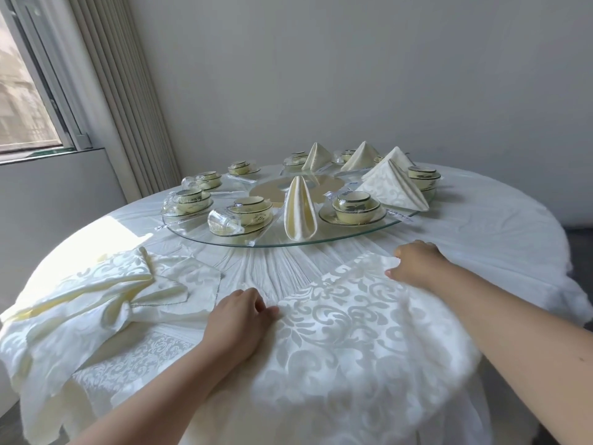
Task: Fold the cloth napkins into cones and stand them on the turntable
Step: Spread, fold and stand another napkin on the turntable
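Observation:
A cream damask napkin (346, 319) lies spread on the round table in front of me. My left hand (239, 319) grips its left edge. My right hand (417, 263) pinches its far right corner. Several folded napkin cones stand on the glass turntable (205, 239): one cone (300, 208) at the near rim, a larger one (393, 186) to the right, and others (317, 155) at the back.
A heap of loose napkins (96, 297) lies at the left of the table. Stacked bowls and saucers (353, 205) and overturned glasses (221, 221) ring the turntable. A window (22, 91) and a wall stand beyond the table.

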{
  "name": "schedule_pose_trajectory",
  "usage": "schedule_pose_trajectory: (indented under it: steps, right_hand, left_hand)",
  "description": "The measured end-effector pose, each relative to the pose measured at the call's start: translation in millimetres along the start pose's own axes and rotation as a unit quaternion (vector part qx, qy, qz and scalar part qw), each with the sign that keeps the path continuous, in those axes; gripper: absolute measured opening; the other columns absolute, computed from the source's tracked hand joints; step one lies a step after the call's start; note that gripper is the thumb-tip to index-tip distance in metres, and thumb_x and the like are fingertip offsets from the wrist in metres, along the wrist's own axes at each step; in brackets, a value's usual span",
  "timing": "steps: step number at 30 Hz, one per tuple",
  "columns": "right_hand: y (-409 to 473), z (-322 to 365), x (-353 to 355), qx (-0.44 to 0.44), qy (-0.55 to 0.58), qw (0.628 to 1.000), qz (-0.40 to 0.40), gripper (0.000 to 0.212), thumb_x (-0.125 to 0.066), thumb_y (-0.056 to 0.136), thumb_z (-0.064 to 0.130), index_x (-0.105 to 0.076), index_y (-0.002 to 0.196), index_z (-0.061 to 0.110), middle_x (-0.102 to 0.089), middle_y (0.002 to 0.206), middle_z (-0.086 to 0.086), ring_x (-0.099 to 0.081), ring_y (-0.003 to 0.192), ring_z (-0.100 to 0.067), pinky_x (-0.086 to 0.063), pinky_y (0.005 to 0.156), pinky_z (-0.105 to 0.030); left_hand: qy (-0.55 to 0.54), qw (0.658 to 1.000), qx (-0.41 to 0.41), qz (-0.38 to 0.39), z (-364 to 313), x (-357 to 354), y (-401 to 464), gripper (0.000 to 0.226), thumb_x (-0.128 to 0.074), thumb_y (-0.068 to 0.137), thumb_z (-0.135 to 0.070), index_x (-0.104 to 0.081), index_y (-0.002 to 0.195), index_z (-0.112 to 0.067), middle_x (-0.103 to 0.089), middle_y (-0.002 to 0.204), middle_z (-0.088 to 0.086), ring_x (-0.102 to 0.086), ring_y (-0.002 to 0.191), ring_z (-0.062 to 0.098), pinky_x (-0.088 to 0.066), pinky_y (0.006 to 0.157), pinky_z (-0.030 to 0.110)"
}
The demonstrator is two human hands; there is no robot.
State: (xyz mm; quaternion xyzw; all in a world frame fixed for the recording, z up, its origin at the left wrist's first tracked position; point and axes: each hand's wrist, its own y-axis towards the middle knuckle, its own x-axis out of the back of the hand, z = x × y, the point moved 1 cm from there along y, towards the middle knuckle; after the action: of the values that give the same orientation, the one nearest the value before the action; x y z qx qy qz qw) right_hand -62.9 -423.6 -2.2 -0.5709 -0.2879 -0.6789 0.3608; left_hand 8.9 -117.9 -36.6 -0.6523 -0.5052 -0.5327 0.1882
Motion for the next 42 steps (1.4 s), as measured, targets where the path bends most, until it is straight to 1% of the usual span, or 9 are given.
schedule_pose_trajectory:
  steps: [8, 14, 19, 27, 32, 36, 38, 40, 42]
  right_hand:
    - [1.9, -1.9, 3.6, -0.042, 0.090, 0.994, -0.046, 0.050, -0.064, 0.089, 0.034, -0.054, 0.130, 0.007, -0.057, 0.131, -0.009, -0.053, 0.120, -0.028, -0.043, 0.091, -0.028]
    - [10.2, -32.1, 25.7, -0.176, 0.073, 0.970, -0.153, 0.022, -0.061, 0.089, 0.017, -0.061, 0.108, 0.005, -0.062, 0.116, -0.015, -0.058, 0.110, -0.034, -0.040, 0.072, -0.029]
    - [10.5, -53.5, 23.4, -0.189, -0.103, 0.964, -0.155, 0.032, -0.052, 0.089, 0.020, -0.057, 0.120, 0.017, -0.047, 0.129, -0.009, -0.039, 0.122, -0.027, -0.035, 0.096, -0.034]
    - [16.3, -31.5, 5.8, -0.108, -0.125, 0.974, -0.157, 0.036, -0.053, 0.089, 0.024, -0.045, 0.123, 0.014, -0.050, 0.129, -0.007, -0.042, 0.122, -0.025, -0.031, 0.097, -0.034]
    - [2.1, 11.0, 8.6, 0.075, -0.064, 0.985, -0.143, 0.051, -0.058, 0.088, 0.051, -0.047, 0.126, 0.019, -0.049, 0.131, -0.003, -0.039, 0.125, -0.024, -0.031, 0.099, -0.037]
    - [-22.1, 60.7, 3.8, 0.268, 0.125, 0.955, 0.035, 0.061, -0.061, 0.081, 0.059, -0.044, 0.134, 0.035, -0.045, 0.140, 0.013, -0.036, 0.132, -0.013, -0.027, 0.110, -0.033]
    - [-23.2, 72.3, 1.0, 0.285, 0.170, 0.936, 0.117, 0.048, -0.064, 0.082, 0.055, -0.052, 0.125, 0.036, -0.053, 0.128, 0.014, -0.047, 0.120, -0.008, -0.036, 0.103, -0.029]
    - [-16.1, 75.6, -0.9, 0.291, 0.167, 0.934, 0.123, 0.019, -0.063, 0.087, 0.046, -0.058, 0.086, 0.027, -0.057, 0.087, 0.009, -0.053, 0.079, -0.009, -0.041, 0.073, -0.027]
    - [-8.0, 70.8, 0.8, 0.276, 0.151, 0.944, 0.103, 0.039, -0.059, 0.090, 0.039, -0.039, 0.063, 0.021, -0.039, 0.064, 0.004, -0.036, 0.058, -0.014, -0.028, 0.057, -0.029]
  left_hand:
    - [-0.001, 0.997, -0.052, -0.048, -19.4, 30.5, 16.7, 0.028, -0.052, 0.093, -0.044, -0.044, 0.080, -0.020, -0.055, 0.068, -0.003, -0.052, 0.068, 0.024, -0.042, 0.060, 0.034]
    - [0.041, 0.990, -0.131, -0.034, -62.9, 28.8, 92.9, 0.024, -0.056, 0.093, -0.040, -0.053, 0.097, -0.017, -0.060, 0.094, 0.004, -0.055, 0.086, 0.027, -0.044, 0.069, 0.035]
    - [0.000, 0.991, -0.135, 0.004, -67.6, 11.1, 98.1, 0.025, -0.050, 0.096, -0.040, -0.059, 0.099, -0.017, -0.057, 0.104, 0.002, -0.057, 0.096, 0.022, -0.048, 0.078, 0.034]
    - [0.119, 0.981, -0.033, 0.153, -18.3, 7.1, 51.0, 0.051, -0.060, 0.083, -0.057, -0.050, 0.118, -0.021, -0.054, 0.114, 0.001, -0.052, 0.107, 0.022, -0.043, 0.082, 0.031]
    - [0.080, 0.975, -0.060, 0.198, -21.7, 21.2, 47.1, 0.039, -0.065, 0.085, -0.045, -0.041, 0.069, -0.018, -0.043, 0.069, -0.004, -0.038, 0.059, 0.011, -0.027, 0.051, 0.027]
    - [-0.023, 0.974, -0.132, 0.185, -31.8, 35.2, 44.7, 0.045, -0.069, 0.084, -0.039, -0.034, 0.066, -0.016, -0.030, 0.064, -0.002, -0.025, 0.056, 0.013, -0.020, 0.051, 0.028]
    - [-0.063, 0.973, -0.103, 0.198, -28.9, 43.1, 48.1, 0.039, -0.071, 0.082, -0.039, -0.043, 0.067, -0.016, -0.036, 0.062, -0.004, -0.031, 0.056, 0.012, -0.025, 0.051, 0.026]
    - [-0.112, 0.971, -0.040, 0.209, -16.0, 50.3, 52.2, 0.031, -0.072, 0.082, -0.041, -0.055, 0.068, -0.018, -0.047, 0.061, -0.006, -0.039, 0.056, 0.011, -0.028, 0.050, 0.023]
    - [-0.157, 0.965, 0.032, 0.207, 1.6, 53.5, 51.4, 0.032, -0.068, 0.084, -0.045, -0.058, 0.068, -0.019, -0.051, 0.060, -0.005, -0.043, 0.056, 0.012, -0.029, 0.051, 0.022]
